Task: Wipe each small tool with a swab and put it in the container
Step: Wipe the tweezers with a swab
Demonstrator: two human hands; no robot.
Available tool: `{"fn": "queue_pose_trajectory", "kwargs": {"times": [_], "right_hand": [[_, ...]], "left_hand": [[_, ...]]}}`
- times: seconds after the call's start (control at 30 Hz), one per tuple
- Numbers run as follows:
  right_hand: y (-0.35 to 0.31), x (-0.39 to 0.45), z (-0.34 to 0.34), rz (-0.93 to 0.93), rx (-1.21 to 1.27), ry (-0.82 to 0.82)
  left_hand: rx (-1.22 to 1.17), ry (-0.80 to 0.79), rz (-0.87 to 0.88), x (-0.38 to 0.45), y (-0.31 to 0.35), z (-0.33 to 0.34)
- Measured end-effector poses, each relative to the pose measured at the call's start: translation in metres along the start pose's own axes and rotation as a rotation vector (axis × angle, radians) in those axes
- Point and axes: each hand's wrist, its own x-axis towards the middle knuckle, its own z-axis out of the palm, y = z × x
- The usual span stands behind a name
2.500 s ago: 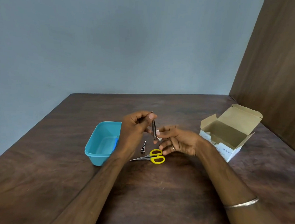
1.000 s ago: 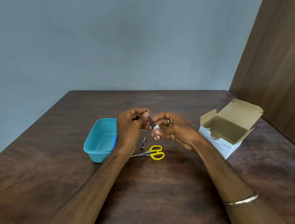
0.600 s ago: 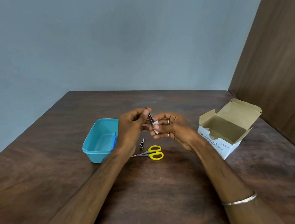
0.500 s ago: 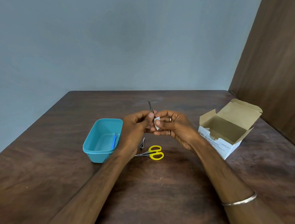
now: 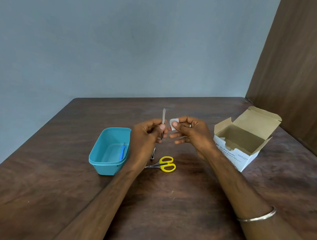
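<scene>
My left hand (image 5: pixel 147 135) pinches a thin metal tool (image 5: pixel 163 118) and holds it upright above the table. Just to its right, my right hand (image 5: pixel 189 134) pinches a small white swab (image 5: pixel 172 122) between thumb and forefinger; swab and tool are slightly apart. A teal container (image 5: pixel 109 152) stands left of my left hand, with a blue-handled tool (image 5: pixel 123 152) lying inside. On the table below my hands lie yellow-handled scissors (image 5: pixel 164 164) and a small metal nail clipper (image 5: pixel 153 154).
An open cardboard box of alcohol swabs (image 5: pixel 242 141) stands at the right on the dark wooden table (image 5: pixel 168 202). A brown wooden panel (image 5: pixel 292 71) rises along the table's right side, and a blue-grey wall stands behind.
The metal tool has turned from tilted to upright in my left hand. The swab has come off the tool and now sits a little to its right.
</scene>
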Motion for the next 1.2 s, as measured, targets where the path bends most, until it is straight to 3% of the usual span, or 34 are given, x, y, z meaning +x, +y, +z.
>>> {"fn": "queue_pose_trajectory", "kwargs": {"times": [0.23,0.6,0.9,1.2], "right_hand": [[0.0003,-0.0003,0.0057,-0.029,-0.031,0.125],[-0.0061,-0.0013,0.0027,0.038,0.129,-0.069],[-0.0003,0.0020,0.0024,-0.099,-0.184,0.153],[-0.0063,-0.0019,0.0033,-0.046,0.030,-0.044]], "left_hand": [[0.182,-0.058,0.063,-0.0034,-0.0016,0.0019],[0.249,-0.023,0.071,-0.0037,-0.0009,-0.0009],[0.265,-0.013,0.073,-0.0025,-0.0042,-0.0003],[0.323,-0.013,0.069,-0.0034,-0.0026,-0.0012]]}}
